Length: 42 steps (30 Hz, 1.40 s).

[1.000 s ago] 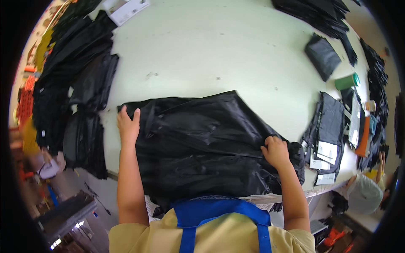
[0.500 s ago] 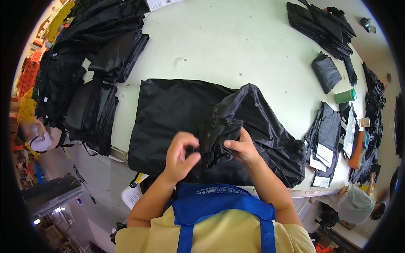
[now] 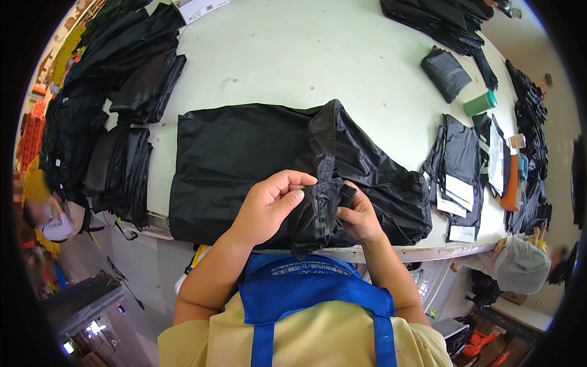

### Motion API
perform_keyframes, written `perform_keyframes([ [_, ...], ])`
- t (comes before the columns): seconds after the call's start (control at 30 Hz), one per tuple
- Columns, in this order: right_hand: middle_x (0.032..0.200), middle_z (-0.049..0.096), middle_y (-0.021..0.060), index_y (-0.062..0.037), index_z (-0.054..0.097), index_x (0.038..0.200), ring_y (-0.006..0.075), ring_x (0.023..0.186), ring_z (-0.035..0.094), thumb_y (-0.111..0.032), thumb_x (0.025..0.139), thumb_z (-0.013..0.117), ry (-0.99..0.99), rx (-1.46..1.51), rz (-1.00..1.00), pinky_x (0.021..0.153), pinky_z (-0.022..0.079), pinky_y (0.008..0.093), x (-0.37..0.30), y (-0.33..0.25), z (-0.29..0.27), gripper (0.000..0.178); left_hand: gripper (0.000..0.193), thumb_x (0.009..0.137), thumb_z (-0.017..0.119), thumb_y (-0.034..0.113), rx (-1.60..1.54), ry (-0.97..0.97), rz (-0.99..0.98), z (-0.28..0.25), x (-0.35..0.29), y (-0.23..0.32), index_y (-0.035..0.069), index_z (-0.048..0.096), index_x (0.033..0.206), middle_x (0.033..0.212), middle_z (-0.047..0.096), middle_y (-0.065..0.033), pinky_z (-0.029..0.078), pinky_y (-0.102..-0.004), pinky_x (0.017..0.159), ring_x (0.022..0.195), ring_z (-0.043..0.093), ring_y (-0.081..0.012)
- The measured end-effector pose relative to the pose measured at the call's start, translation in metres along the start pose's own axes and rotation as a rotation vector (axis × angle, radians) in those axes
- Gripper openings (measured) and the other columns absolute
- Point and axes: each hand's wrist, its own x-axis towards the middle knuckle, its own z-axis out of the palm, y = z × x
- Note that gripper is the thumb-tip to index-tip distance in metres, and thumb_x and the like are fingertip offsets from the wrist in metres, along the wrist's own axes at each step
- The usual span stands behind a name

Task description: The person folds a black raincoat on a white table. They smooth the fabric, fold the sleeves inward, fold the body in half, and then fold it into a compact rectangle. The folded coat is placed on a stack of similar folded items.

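Blue fabric of an apron (image 3: 312,281) sits just below the near edge of the desk (image 3: 269,67), where a black cloth (image 3: 232,168) lies spread, part of it bunched over that edge. Both hands work above the bunch: the left hand (image 3: 266,208) pinches its raised band, thumb and forefinger almost together, while the right hand (image 3: 361,214) has its fingers curled round a fold, thumb on top. Held from both sides, the band probably stays up and taut; the flat remainder seems to rest its weight on the desk.

Sideways room is tight. Folded black stacks (image 3: 125,177) stand just beside the cloth along the left edge; toward the right edge, folded black pieces (image 3: 458,144) bearing white papers (image 3: 458,191) come so close that I cannot tell whether they touch it.

Beyond, bare surface stretches to the far side, giving the most space for moving. A green cylinder (image 3: 480,104) and black packet (image 3: 445,73) border it rightward; a black pile (image 3: 437,21) occupies the far right corner, a white box (image 3: 200,7) the far left.
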Motion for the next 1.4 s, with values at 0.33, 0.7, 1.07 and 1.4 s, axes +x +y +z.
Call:
perform_keyframes([
  [0.33,0.12,0.055,0.021,0.0019,0.053,0.121,0.034,0.116,0.051,-0.015,0.081,0.067,0.88,-1.402,-0.493,0.1,0.039,0.0397,-0.023,-0.081,-0.166,0.046,0.023,0.082,0.057,-0.005,0.291,0.007,0.143,0.04,-0.002,-0.004,0.0,0.055,0.105,0.096,0.058,-0.0025,0.042,-0.0206,0.081,0.089,0.054,-0.0075],
  [0.7,0.093,0.066,0.0176,-0.0038,0.063,0.095,0.0371,0.094,0.061,-0.011,0.078,0.055,1.209,-1.765,0.172,0.084,0.048,0.0436,-0.132,-0.099,-0.307,0.02,0.02,0.082,0.055,-0.009,0.496,0.113,0.046,0.047,-0.001,-0.002,-0.002,0.059,0.101,0.097,0.063,-0.0032,0.042,-0.0212,0.081,0.087,0.056,-0.008],
  [1.07,0.096,0.063,0.0214,-0.0015,0.058,0.097,0.0399,0.093,0.059,-0.01,0.08,0.055,0.948,-1.946,0.103,0.082,0.047,0.0464,-0.179,-0.069,-0.327,0.018,0.031,0.083,0.055,-0.01,0.34,0.034,0.109,0.055,-0.002,0.014,-0.003,0.054,0.112,0.103,0.062,-0.0065,0.043,-0.0238,0.088,0.097,0.057,-0.0093],
  [1.4,0.095,0.062,0.0103,-0.0025,0.061,0.121,0.0195,0.083,0.058,-0.014,0.09,0.059,0.329,-1.481,-0.585,0.072,0.047,0.0286,-0.082,-0.102,-0.056,0.033,0.027,0.083,0.058,-0.009,0.278,-0.03,0.047,0.053,-0.006,0.01,-0.001,0.052,0.109,0.097,0.063,-0.0054,0.046,-0.0212,0.08,0.09,0.057,-0.0066],
])
